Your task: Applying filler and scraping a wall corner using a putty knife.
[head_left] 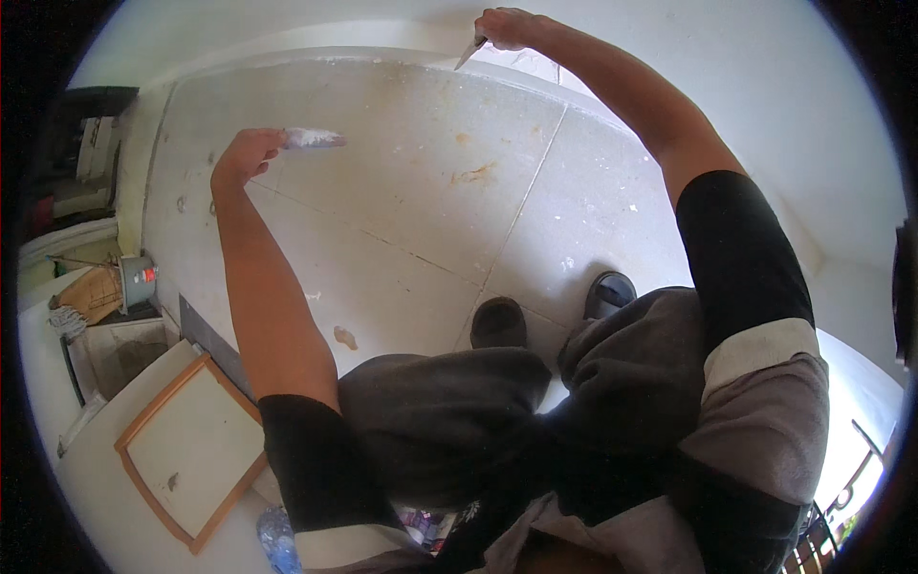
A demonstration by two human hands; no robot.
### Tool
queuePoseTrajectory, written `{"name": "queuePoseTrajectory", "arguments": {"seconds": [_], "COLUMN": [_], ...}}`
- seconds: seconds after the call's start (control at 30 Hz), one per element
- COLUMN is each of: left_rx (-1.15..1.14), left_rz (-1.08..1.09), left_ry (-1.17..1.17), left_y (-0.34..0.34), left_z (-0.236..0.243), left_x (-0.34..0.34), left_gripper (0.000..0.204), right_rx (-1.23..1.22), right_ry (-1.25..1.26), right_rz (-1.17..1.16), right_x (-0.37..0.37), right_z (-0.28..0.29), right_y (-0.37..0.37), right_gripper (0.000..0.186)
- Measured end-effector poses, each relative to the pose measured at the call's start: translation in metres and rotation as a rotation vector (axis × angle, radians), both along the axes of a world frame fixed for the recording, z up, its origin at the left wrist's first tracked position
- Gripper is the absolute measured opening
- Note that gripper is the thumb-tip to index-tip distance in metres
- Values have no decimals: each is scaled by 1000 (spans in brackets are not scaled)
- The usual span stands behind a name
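Note:
My left hand (247, 156) is closed round a flat putty knife (314, 140) loaded with white paste, held out above the tiled floor. Up at the foot of the white wall (411, 24), my right hand (507, 28) grips a narrow scraper (469, 52), its pointed blade slanting down and to the left. Whether that blade touches the wall cannot be made out. The two tools are well apart.
Grey floor tiles (402, 201) with stains and white specks spread between my arms. My feet in dark shoes (498, 323) stand on them. At the left are a grey bucket (139, 282), a wood-framed board (196, 450) and a dark opening (81, 163). A plastic bottle (276, 538) lies below.

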State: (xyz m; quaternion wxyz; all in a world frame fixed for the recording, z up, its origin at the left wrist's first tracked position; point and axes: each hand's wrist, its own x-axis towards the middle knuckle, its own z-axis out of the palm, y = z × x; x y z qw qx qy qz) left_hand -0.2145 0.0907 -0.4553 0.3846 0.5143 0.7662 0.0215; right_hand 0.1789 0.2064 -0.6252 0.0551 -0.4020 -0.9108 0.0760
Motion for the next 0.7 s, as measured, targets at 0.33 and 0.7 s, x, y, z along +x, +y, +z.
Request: {"name": "queuePoseTrajectory", "arguments": {"seconds": [0.33, 0.7], "left_rx": [35, 60], "left_rz": [41, -65], "left_ry": [21, 0], "left_y": [-5, 16], "left_z": [0, 7], "left_x": [-2, 30], "left_gripper": [29, 26], "right_rx": [40, -77], "right_ry": [-255, -132], "right_rz": [94, -71], "right_x": [8, 56], "right_z": [22, 36], "right_y": [-17, -42], "right_gripper": [21, 15]}}
